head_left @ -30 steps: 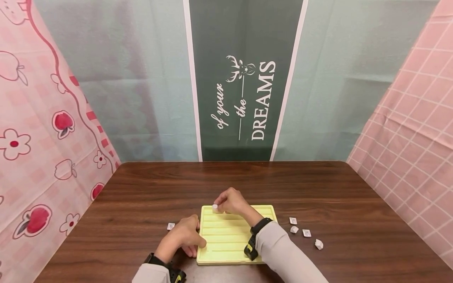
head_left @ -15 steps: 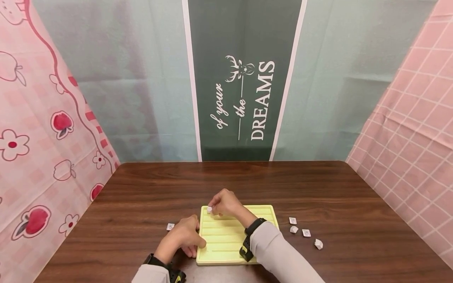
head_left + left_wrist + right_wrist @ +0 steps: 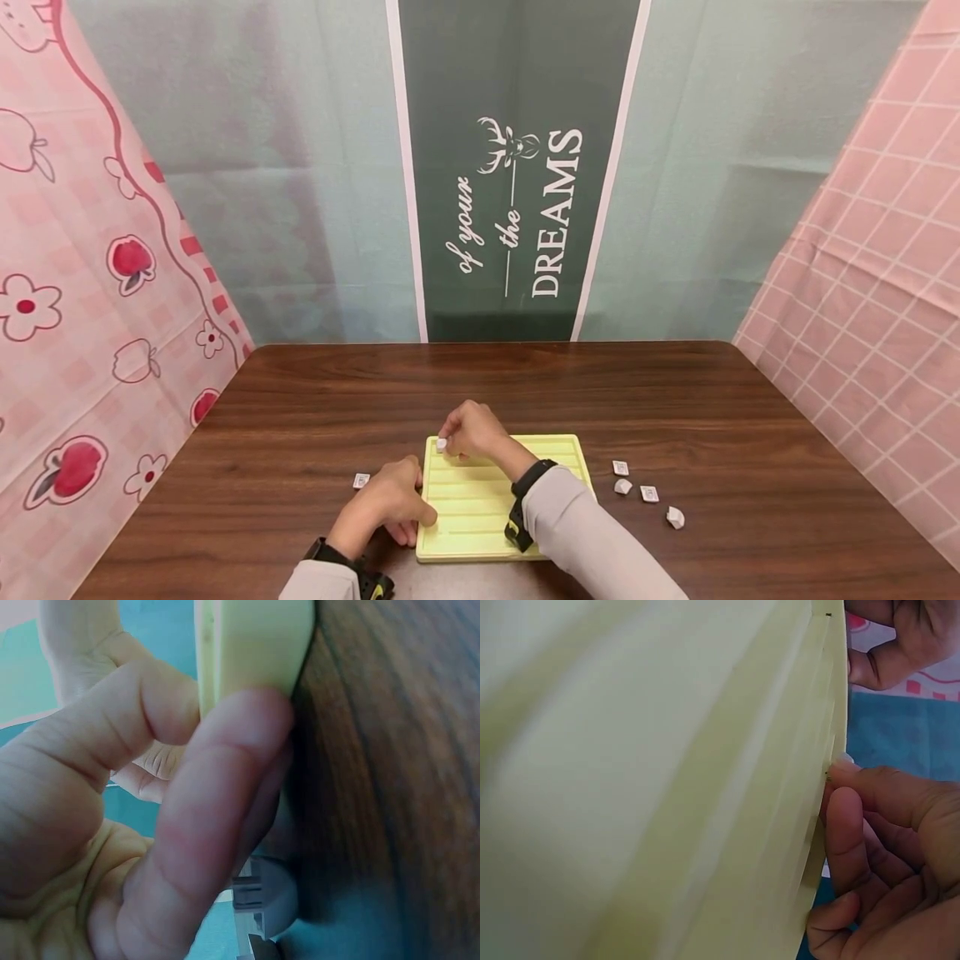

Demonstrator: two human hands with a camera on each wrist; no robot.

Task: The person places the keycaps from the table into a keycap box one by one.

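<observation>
A yellow tray (image 3: pixel 480 508) with long side-to-side grooves lies on the brown wooden desk (image 3: pixel 585 392). The right hand (image 3: pixel 474 431) reaches across to its far left corner, where the grip pinches a small white keycap (image 3: pixel 441 446) over the farthest groove; whether the keycap touches the tray's floor, I cannot tell. The left hand (image 3: pixel 390 492) is at the tray's left side, its grip pinching that edge, thumb on the rim and fingers against the outer wall. Just beyond the left hand, on the desk, lies a single keycap (image 3: pixel 362 481). Four loose keycaps (image 3: pixel 649 494) lie near the tray's right side: two show square faces with marks too small to read, and two sit tilted. Both wrists wear black bands (image 3: pixel 553 477) beside pale sleeves (image 3: pixel 600 537). Behind the desk hangs a cloth (image 3: pixel 517 317) with sideways lettering, including "DREAMS".
</observation>
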